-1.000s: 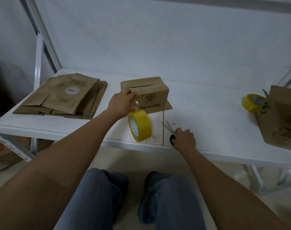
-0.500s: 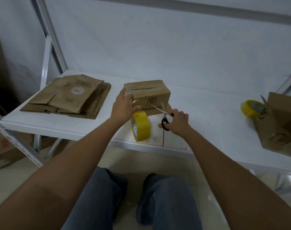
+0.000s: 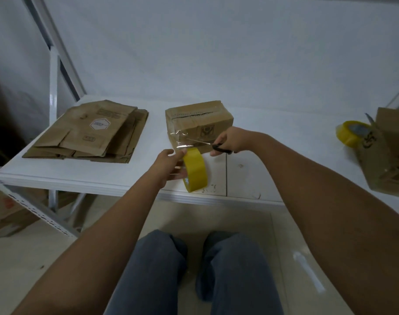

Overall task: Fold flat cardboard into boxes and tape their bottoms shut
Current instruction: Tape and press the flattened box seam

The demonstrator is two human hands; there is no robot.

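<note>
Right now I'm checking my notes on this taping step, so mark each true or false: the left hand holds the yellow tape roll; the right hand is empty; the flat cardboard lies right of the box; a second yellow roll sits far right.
1. The left hand holds the yellow tape roll: true.
2. The right hand is empty: false, it holds scissors at the tape strip.
3. The flat cardboard stack lies right of the box: false, it lies left.
4. A second yellow roll sits far right: true.
</note>
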